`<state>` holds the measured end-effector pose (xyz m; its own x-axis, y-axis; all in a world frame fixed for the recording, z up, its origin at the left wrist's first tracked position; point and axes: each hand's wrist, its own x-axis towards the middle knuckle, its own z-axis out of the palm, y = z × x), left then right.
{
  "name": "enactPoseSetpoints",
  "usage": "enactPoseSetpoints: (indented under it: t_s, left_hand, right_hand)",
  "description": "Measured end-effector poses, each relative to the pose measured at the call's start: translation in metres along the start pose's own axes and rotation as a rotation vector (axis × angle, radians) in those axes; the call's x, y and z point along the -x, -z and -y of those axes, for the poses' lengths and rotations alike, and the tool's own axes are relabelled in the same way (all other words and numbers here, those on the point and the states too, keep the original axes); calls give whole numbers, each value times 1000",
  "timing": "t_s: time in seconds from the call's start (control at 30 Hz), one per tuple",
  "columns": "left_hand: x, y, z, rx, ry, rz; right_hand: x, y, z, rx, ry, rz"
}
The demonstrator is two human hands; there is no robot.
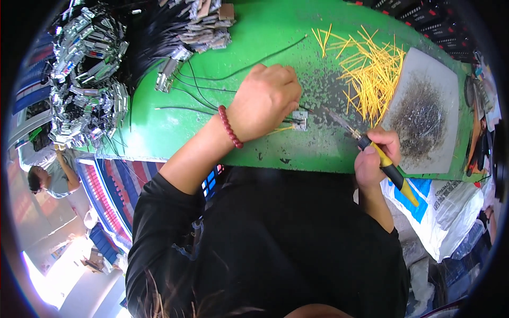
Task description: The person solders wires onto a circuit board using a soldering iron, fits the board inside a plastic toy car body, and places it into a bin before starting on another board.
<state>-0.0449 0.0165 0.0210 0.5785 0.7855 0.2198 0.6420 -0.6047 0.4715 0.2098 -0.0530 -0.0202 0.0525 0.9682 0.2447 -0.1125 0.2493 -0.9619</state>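
Note:
My right hand [377, 156] grips a soldering iron [393, 172] by its black and yellow handle, the metal tip slanting up and left. That tip is apart from a small silvery part [300, 121] lying on the green bench top. Over this part's left side my left hand [268, 98] is closed, back of the hand up. A black wire [209, 87] runs into it from the left, and a dark end shows past its fingers. The fingertips themselves are hidden. A yellow wire and dark leads reach the small part from beneath the hand.
Many thin yellow wires [371, 74] lie in a heap beside a grey, soot-marked board [424, 116]. Metal-ended black cables [87, 79] are piled at the left, with another bundle [207, 26] at the back. One metal connector [172, 69] lies apart. Tools [477, 132] line the right edge.

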Motion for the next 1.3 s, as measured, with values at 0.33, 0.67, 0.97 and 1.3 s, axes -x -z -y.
enactPoseSetpoints:
  t_s: [0.33,0.67,0.97,1.3]
  left_hand:
    - [-40,-4,34,-256,515,-97]
    - [6,28,-27,139,167,-166]
    - [21,30,-31,147,106,-214]
    - [22,9,-28,224,117,-114]
  right_hand:
    - [0,-6,-1,19,5,-44]
    - [-29,-42,25,172,-170,154]
    - [-53,-73,12,234,4,145]
    - [-67,-73,21,45,-101,284]
